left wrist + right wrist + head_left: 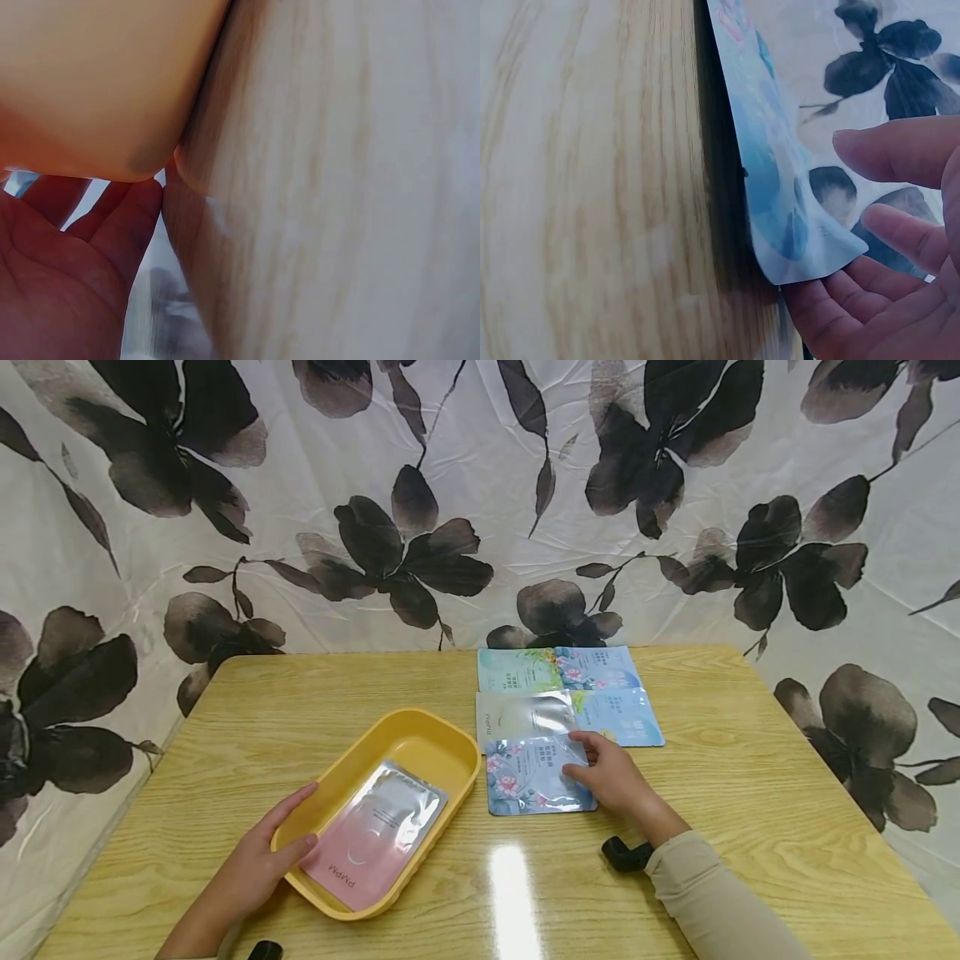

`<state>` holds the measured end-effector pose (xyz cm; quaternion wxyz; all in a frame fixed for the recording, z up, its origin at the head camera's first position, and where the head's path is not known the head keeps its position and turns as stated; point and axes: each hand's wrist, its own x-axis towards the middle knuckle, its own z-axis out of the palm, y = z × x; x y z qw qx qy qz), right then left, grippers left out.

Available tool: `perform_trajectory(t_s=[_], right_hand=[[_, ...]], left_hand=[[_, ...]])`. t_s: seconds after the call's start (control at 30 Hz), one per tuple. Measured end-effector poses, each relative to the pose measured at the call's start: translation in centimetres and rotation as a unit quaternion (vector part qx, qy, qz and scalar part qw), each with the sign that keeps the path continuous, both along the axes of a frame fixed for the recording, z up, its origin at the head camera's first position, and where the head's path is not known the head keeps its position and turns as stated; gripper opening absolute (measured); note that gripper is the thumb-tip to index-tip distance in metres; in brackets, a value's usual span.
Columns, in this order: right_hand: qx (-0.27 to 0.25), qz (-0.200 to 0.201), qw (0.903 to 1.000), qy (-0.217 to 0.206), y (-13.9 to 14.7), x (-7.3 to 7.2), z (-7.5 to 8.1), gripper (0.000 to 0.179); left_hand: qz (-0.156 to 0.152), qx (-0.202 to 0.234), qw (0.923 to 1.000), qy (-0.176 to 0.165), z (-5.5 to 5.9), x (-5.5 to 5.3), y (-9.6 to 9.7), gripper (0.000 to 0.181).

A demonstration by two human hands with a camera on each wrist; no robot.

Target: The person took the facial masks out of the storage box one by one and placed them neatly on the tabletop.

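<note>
A yellow plastic tray (408, 731) sits left of centre, with a pink and silver sachet (360, 852) lying inside. My left hand (251, 868) grips the tray's near-left end, thumb over the rim; the left wrist view shows fingers against its outer wall. At the front of a group of sachets, my right hand (618, 777) touches the right edge of a blue floral sachet (532, 781). In the right wrist view the sachet's corner (810, 251) bends up against the lower fingers, while the thumb and index finger stand away from it.
Behind the floral sachet lie a silver sachet (517, 714), a light-blue one (622, 718), a green one (517, 670) and another blue floral one (600, 668), edges overlapping. A floral cloth (465, 485) hangs behind the wooden table (750, 752).
</note>
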<state>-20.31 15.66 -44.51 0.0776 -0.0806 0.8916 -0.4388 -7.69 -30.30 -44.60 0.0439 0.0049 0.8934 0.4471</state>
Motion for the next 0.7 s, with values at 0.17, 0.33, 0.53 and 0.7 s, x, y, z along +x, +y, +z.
perform_trajectory(t_s=[0.17, 0.33, 0.53, 0.7], right_hand=[[0.004, -0.001, 1.0, 0.006, -0.02, 0.23, 0.28, 0.054], [-0.011, -0.005, 0.9999, 0.003, 0.12, 0.23, 0.55, 0.054], [-0.02, 0.004, 0.9998, -0.003, 0.28, 0.18, 0.54, 0.054], [-0.025, -0.008, 0.9996, -0.011, 0.49, 0.12, 0.86, 0.055]], left_hand=[[0.001, -0.002, 1.0, -0.005, -0.02, 0.04, 0.05, 0.066], [-0.001, -0.001, 1.0, 0.002, 0.14, 0.11, 0.16, 0.065], [-0.001, 0.0, 1.0, 0.002, 0.23, 0.15, 0.24, 0.064], [-0.001, -0.006, 1.0, -0.001, 0.22, 0.15, 0.23, 0.065]])
